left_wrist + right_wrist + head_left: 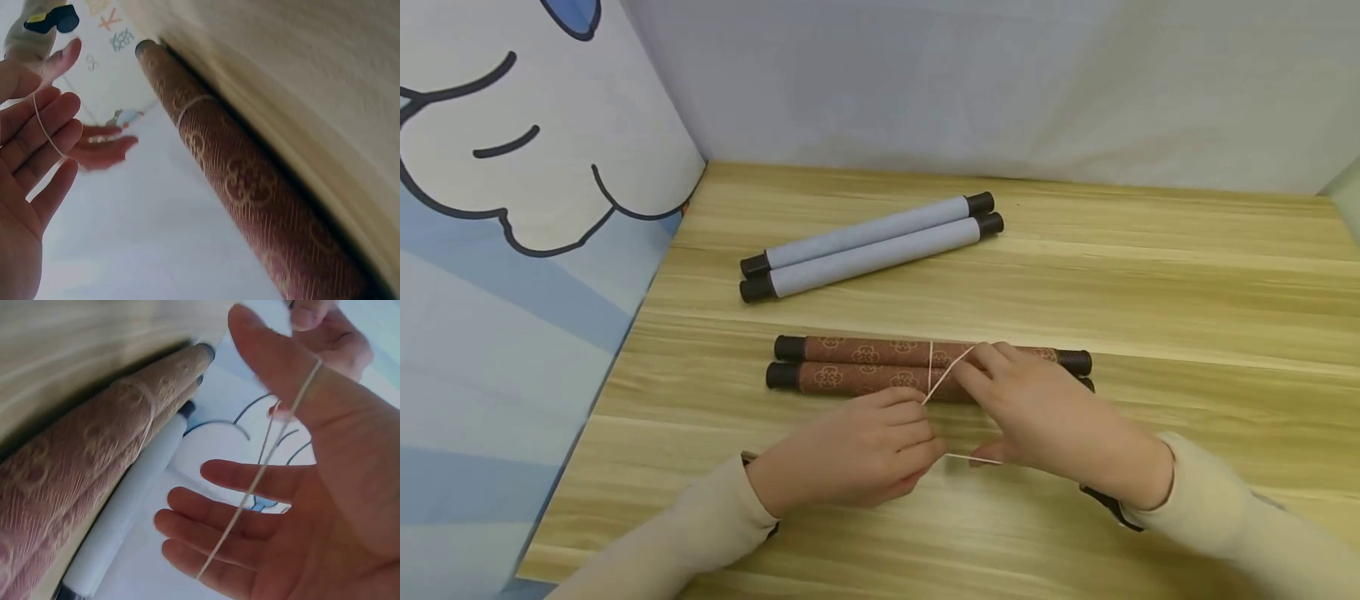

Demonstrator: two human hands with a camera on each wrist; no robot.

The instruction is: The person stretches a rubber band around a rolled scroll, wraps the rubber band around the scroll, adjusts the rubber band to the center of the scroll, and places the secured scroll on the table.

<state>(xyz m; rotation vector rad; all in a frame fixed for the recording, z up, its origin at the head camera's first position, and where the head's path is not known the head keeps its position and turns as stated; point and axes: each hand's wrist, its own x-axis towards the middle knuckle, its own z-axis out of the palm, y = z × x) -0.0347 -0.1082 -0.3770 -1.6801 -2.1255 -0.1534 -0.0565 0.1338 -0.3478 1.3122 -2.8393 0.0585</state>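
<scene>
A brown patterned scroll (865, 379), rolled from both ends into two parallel rolls with dark end caps, lies across the table. A thin pale string (930, 365) crosses its rolls near the middle and runs on to both hands. My left hand (861, 450), in front of the scroll, pinches the string between thumb and finger; in the left wrist view the string (45, 131) passes across its fingers. Right of it, my right hand (1037, 417) reaches over the scroll's right part. Its fingers are spread, with the string (257, 478) stretched from thumb to fingers in the right wrist view.
A second scroll (872, 246), pale blue-grey with dark end caps, lies at a slant farther back on the wooden table (1187, 292). A white cloth (1000, 92) hangs behind, and a printed cloth (527, 275) borders the left edge.
</scene>
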